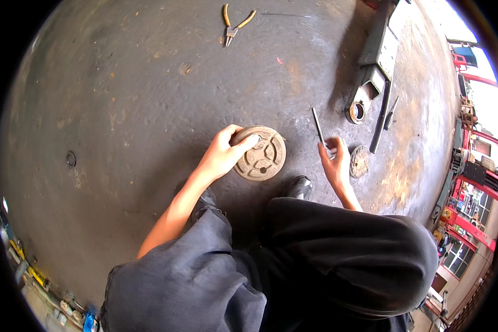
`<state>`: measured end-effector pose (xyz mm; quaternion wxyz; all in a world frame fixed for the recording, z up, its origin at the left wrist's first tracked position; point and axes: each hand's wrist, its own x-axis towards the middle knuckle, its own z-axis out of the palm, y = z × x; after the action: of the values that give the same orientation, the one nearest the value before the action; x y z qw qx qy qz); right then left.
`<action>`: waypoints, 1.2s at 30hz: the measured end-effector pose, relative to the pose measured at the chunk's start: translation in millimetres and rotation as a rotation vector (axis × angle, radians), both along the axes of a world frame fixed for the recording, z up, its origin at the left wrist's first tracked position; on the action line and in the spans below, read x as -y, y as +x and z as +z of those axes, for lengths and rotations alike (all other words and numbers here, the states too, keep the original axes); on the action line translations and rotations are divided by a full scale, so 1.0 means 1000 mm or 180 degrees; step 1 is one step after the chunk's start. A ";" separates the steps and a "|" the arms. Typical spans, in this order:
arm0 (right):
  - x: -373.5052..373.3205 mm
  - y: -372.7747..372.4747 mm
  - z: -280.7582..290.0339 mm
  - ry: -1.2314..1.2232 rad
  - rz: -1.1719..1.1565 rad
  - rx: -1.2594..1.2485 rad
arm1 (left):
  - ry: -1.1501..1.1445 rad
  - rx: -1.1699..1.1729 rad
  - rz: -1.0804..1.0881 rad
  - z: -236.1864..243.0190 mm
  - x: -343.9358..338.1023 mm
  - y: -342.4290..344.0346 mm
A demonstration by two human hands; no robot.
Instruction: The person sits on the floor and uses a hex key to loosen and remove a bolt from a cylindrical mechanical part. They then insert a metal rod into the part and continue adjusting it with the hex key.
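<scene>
My left hand [227, 149] grips the left edge of a round greyish pad [260, 160] with raised segments and holes, its thumb lying across the top face. To its right, my right hand [334, 160] has its fingers closed around a thin metal rod [316, 121] that points away from me, tilted slightly left. A smaller, worn round disc [360, 162] lies on the floor just right of that hand. My knees in dark trousers fill the lower middle, with a dark shoe [299, 187] below the pad.
Pliers with yellow handles [231, 27] and a thin wire [286, 15] lie farther out. A long metal arm [379, 55], a black bar [383, 119] and a dark tool [393, 113] lie at right. A small ring [71, 159] sits far left. Red workshop structures [470, 227] line the right rim.
</scene>
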<state>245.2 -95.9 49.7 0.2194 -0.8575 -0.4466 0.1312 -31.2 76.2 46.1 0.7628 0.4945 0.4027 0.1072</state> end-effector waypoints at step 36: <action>0.001 0.021 0.083 -0.0737 0.0382 -0.0863 | -0.0100 0.0604 0.0321 -0.011 0.011 -0.009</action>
<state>266.4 -96.4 132.9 0.1692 -0.8233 -0.4452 0.3089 -40.3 65.1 34.6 0.7988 0.4492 0.3547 0.1854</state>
